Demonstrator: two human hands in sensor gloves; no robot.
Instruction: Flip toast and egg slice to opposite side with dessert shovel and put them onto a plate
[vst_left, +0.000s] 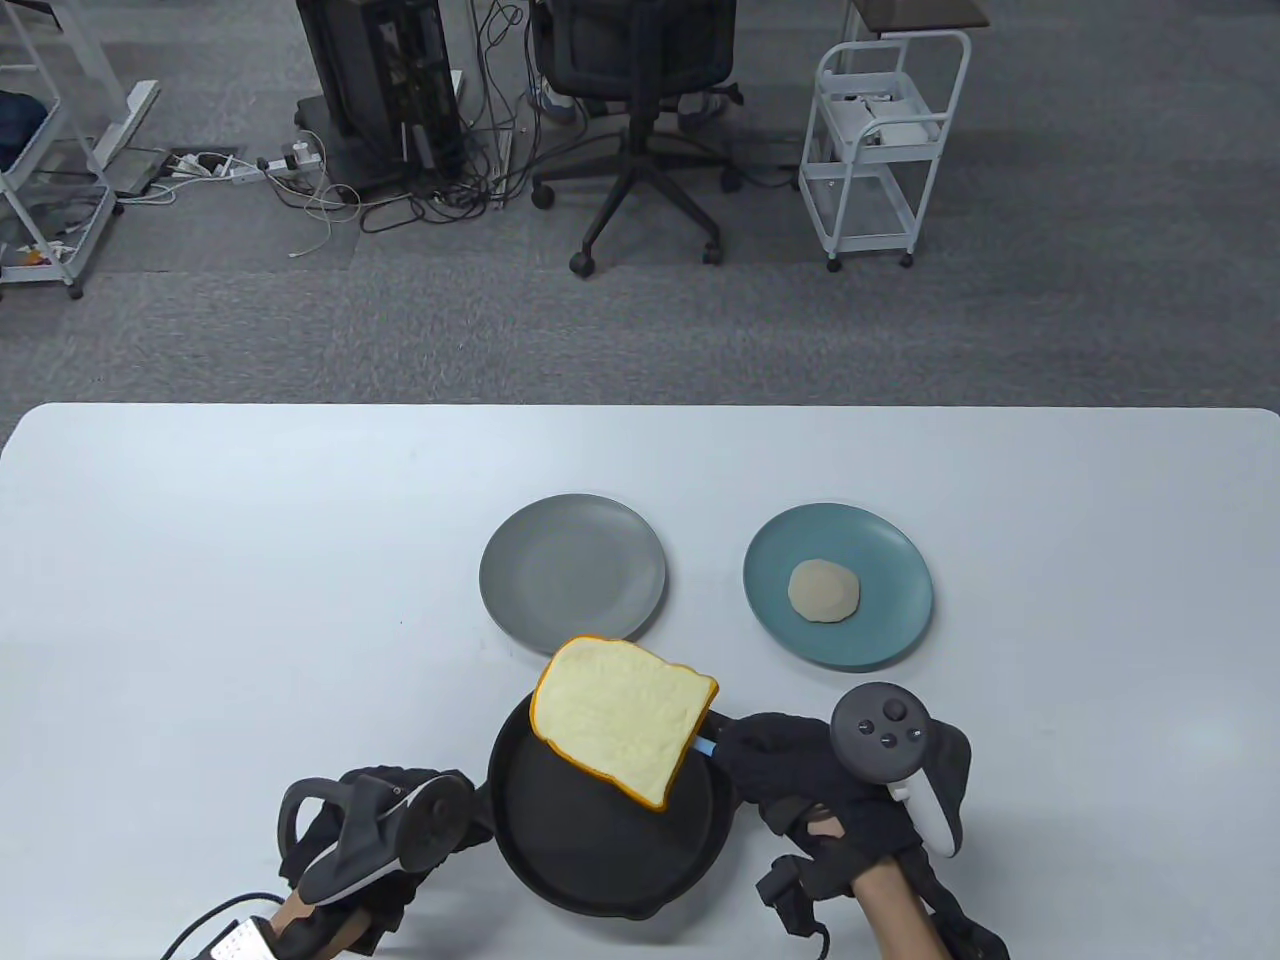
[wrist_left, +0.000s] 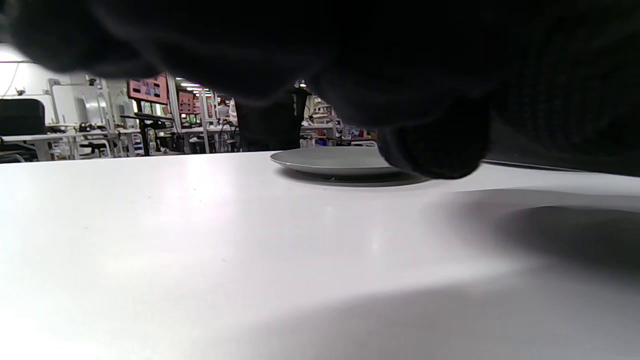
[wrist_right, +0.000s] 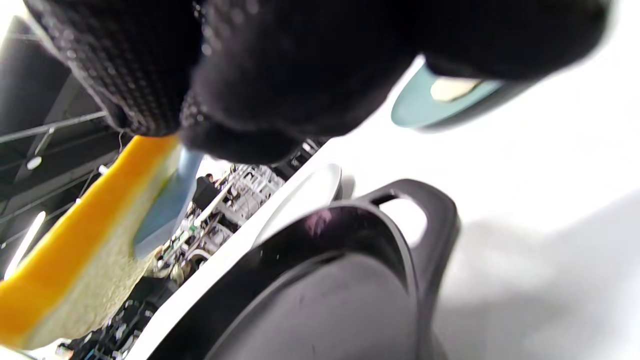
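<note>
Your right hand grips the dessert shovel, fingers curled on its blue handle. The toast rides the blade, tilted, above the black pan, near the grey plate. Egg slice lies on the teal plate. Your left hand is at the pan's left rim; grip: can't tell.

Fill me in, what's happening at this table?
A person's right hand holds a blue dessert shovel carrying the toast, lifted above the black pan. The left hand steadies the pan's left side. The grey plate is bare; the egg slice already lies on the teal plate.
</note>
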